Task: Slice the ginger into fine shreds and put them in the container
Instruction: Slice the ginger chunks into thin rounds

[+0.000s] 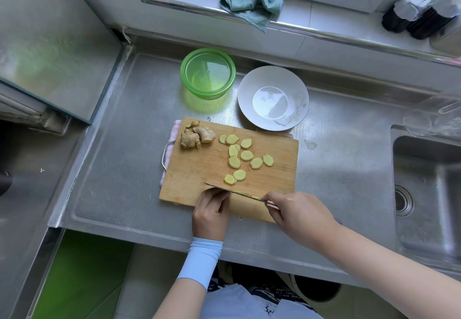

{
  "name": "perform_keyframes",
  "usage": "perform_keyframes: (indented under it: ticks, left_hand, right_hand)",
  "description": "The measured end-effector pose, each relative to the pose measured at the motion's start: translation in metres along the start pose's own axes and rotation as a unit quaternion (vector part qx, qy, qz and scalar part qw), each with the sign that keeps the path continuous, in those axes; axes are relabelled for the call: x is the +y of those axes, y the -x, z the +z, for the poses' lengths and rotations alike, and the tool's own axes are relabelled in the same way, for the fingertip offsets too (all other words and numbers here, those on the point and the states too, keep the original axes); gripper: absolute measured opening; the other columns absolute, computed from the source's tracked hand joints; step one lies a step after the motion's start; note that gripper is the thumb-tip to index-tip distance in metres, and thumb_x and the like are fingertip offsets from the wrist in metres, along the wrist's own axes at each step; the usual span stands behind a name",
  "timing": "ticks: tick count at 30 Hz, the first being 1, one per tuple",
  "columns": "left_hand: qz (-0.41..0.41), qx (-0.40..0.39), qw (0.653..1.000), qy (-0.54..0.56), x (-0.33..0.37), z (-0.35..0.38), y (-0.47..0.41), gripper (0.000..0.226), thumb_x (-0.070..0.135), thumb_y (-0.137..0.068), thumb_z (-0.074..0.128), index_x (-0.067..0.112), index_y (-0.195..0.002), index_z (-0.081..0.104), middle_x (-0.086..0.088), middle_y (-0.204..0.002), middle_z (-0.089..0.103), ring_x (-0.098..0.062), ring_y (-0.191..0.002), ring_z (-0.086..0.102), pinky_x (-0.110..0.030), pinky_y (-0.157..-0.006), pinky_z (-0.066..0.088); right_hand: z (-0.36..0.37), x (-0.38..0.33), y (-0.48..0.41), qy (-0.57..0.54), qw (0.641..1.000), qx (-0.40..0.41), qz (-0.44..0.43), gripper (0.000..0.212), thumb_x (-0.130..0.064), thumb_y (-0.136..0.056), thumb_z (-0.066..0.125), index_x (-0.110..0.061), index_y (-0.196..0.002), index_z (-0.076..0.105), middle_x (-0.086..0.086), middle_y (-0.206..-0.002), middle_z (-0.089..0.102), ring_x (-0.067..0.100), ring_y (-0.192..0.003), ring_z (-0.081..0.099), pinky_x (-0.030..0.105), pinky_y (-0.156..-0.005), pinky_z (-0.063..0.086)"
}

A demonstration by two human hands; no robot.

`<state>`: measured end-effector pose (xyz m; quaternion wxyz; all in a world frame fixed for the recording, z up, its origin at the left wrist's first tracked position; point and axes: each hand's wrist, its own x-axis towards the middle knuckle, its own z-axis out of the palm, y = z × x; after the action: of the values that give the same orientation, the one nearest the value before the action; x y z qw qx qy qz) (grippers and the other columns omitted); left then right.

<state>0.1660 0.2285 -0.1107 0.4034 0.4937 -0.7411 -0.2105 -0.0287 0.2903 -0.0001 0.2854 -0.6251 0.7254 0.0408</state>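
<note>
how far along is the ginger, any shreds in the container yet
Done: ginger slices lie scattered on the cutting board. In hand: the right hand grips the knife, blade down at the near edge beside the left hand. Still to do: no shreds visible, the ginger root waits, the green container looks empty.

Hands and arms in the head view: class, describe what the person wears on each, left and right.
The left hand is bare, with a pale blue sleeve covering that wrist and lower forearm. The right hand and right forearm are bare, with no sleeve. No gloves, rings or watch show.
</note>
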Motion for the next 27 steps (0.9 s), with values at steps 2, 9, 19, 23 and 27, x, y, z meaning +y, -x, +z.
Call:
perform_keyframes:
  ticks: [2, 9, 19, 23, 27]
  left_hand:
    - [-0.006, 0.0, 1.0, 0.0, 0.0, 0.001, -0.001, 0.01, 0.005, -0.086, 0.068, 0.005, -0.086, 0.078, -0.007, -0.092, 0.071, -0.017, -0.089, 0.065, -0.014, -0.09, 0.046]
    - [-0.017, -0.007, 1.0, 0.001, -0.001, 0.001, 0.001, 0.01, 0.007, -0.087, 0.068, 0.005, -0.086, 0.078, -0.008, -0.091, 0.071, -0.018, -0.088, 0.065, -0.014, -0.089, 0.046]
    - [-0.015, 0.0, 1.0, -0.007, 0.0, 0.001, 0.002, 0.007, 0.003, -0.084, 0.071, 0.004, -0.084, 0.078, -0.009, -0.091, 0.071, -0.017, -0.089, 0.064, -0.013, -0.091, 0.044]
    - [-0.015, -0.005, 1.0, -0.014, 0.0, 0.001, 0.003, 0.009, -0.002, -0.078, 0.076, 0.004, -0.085, 0.079, -0.009, -0.091, 0.072, -0.018, -0.089, 0.064, -0.013, -0.091, 0.043]
    - [-0.008, -0.017, 1.0, -0.018, -0.001, -0.001, 0.003, 0.016, -0.007, -0.076, 0.078, 0.004, -0.088, 0.079, -0.008, -0.091, 0.072, -0.019, -0.089, 0.064, -0.015, -0.091, 0.044]
  right_hand:
    - [0.0, 0.0, -0.001, -0.004, 1.0, -0.001, 0.004, 0.022, -0.041, -0.101, 0.04, -0.037, -0.118, 0.054, -0.003, -0.09, 0.07, 0.028, -0.081, 0.065, 0.04, -0.067, 0.055]
    - [-0.001, -0.004, -0.006, 0.015, 1.0, -0.004, -0.002, 0.024, -0.04, -0.103, 0.038, -0.035, -0.118, 0.055, 0.001, -0.092, 0.069, 0.03, -0.084, 0.065, 0.04, -0.068, 0.055]
    - [0.001, -0.006, -0.009, 0.013, 1.0, 0.007, -0.013, 0.024, -0.039, -0.102, 0.039, -0.033, -0.117, 0.056, 0.003, -0.09, 0.07, 0.031, -0.082, 0.065, 0.041, -0.066, 0.055]
    - [0.005, -0.007, -0.012, 0.015, 1.0, 0.014, -0.016, 0.024, -0.039, -0.102, 0.039, -0.032, -0.116, 0.056, 0.003, -0.09, 0.071, 0.032, -0.082, 0.065, 0.04, -0.066, 0.054]
    - [0.008, -0.008, -0.014, 0.014, 1.0, 0.018, -0.018, 0.024, -0.04, -0.102, 0.039, -0.031, -0.115, 0.056, 0.003, -0.089, 0.07, 0.032, -0.081, 0.064, 0.039, -0.065, 0.054]
